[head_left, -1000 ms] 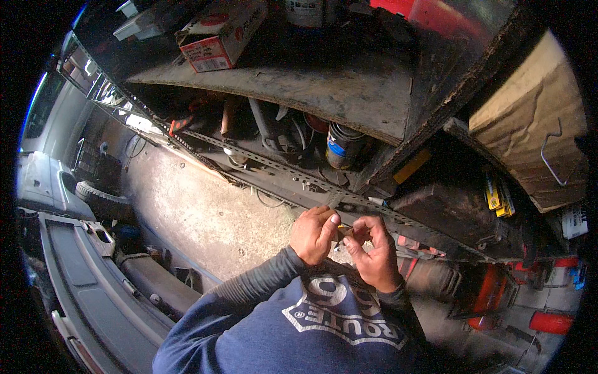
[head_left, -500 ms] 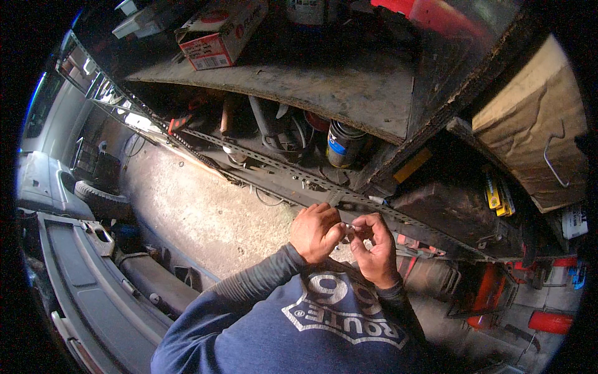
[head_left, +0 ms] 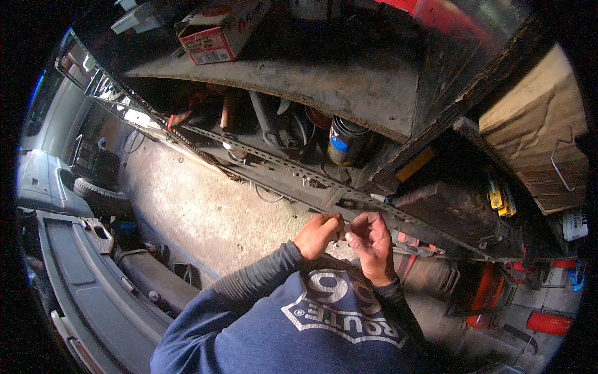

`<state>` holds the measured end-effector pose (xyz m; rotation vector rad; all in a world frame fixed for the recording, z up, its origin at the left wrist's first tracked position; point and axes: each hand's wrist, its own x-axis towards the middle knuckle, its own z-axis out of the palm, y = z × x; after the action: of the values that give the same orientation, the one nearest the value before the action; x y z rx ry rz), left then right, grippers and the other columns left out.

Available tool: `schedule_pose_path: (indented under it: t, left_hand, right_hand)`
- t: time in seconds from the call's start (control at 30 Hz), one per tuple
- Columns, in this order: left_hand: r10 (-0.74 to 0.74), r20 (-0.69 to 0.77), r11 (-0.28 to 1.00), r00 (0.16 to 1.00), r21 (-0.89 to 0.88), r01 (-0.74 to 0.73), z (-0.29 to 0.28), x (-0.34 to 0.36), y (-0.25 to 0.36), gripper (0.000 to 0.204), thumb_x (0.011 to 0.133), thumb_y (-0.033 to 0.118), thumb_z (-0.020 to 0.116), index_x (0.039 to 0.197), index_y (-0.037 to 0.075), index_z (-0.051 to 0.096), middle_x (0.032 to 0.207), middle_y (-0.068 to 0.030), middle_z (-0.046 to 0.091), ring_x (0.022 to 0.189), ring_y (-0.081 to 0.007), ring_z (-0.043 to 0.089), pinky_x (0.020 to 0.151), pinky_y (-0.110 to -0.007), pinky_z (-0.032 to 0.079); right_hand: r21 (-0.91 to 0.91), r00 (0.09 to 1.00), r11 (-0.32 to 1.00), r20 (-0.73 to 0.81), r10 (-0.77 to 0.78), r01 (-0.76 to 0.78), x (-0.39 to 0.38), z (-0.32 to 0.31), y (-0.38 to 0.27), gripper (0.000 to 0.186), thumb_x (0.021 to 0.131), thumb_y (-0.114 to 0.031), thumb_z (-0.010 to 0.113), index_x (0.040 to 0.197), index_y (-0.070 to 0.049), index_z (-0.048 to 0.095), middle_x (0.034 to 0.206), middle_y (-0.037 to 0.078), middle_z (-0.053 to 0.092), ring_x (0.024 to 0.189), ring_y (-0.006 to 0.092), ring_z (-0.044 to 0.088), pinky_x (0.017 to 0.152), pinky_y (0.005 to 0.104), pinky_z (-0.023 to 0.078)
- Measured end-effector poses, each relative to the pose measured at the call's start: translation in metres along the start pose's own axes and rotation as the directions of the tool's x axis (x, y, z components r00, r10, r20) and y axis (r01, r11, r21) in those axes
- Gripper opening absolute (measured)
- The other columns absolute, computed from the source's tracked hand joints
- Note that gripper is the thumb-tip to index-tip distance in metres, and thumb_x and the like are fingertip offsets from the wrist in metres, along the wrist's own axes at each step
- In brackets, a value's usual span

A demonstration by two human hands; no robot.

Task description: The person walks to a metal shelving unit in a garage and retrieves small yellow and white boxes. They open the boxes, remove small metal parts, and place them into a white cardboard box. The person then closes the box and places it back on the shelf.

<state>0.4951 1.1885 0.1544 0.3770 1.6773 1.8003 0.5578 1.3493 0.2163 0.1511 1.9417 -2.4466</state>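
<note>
My two hands are held close together in front of my chest, below the shelf's metal edge. The fingers of my left hand (head_left: pixel 317 237) are curled in a pinch, the thumb hidden behind them or blurred. Facing it, my right hand (head_left: pixel 374 249) is turned with the palm partly showing, its thumb and fingertips drawn together. Between the fingertips of both hands is a small pale piece (head_left: pixel 347 229), too small and blurred to name.
A perforated metal shelf edge (head_left: pixel 280 163) runs just beyond my hands. On the shelves stand a red and white box (head_left: pixel 208 47) and a tin with a blue label (head_left: pixel 346 142). Cardboard (head_left: pixel 536 137) is at right; a grey panel (head_left: pixel 93 280) lies at left.
Both hands have shifted slightly downward in the picture. The left fingers have curled further over, and the small pale piece shows less than before.
</note>
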Motion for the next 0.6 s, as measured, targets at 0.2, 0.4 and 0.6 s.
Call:
schedule_pose_path:
  t: [0.2,0.4,0.6]
  left_hand:
    - [0.31,-0.05,0.879,0.95,0.397,-0.266,0.007,-0.005,-0.022,0.026,0.094,0.009,0.054,0.118,0.0,0.052,0.1,-0.0186,0.065,0.088,-0.0306,0.064,0.076,-0.04,0.051]
    - [0.399,-0.045,0.814,0.916,0.476,-0.332,0.009,-0.003,-0.023,0.039,0.09,0.005,0.056,0.128,0.0,0.049,0.107,-0.0242,0.065,0.098,-0.0403,0.064,0.084,-0.043,0.054]
    - [0.422,-0.038,0.708,0.906,0.638,-0.303,0.009,-0.005,-0.017,0.044,0.089,0.008,0.057,0.131,0.0,0.047,0.106,-0.0234,0.065,0.096,-0.0417,0.064,0.082,-0.046,0.053]
  right_hand:
    - [-0.618,0.937,0.715,0.109,-0.333,0.326,-0.005,0.0,-0.007,0.024,0.081,-0.005,0.071,0.102,-0.007,0.059,0.108,0.008,0.055,0.087,0.0185,0.059,0.078,0.0302,0.049]
    - [-0.745,0.909,0.55,0.182,-0.375,0.376,-0.008,-0.005,-0.011,0.027,0.079,-0.004,0.071,0.105,-0.007,0.067,0.122,0.014,0.054,0.093,0.0291,0.062,0.083,0.0372,0.051]
    - [-0.75,0.908,0.548,0.169,-0.384,0.371,-0.011,-0.005,-0.014,0.021,0.082,-0.003,0.071,0.102,-0.002,0.065,0.12,0.016,0.056,0.101,0.0285,0.061,0.086,0.0385,0.051]
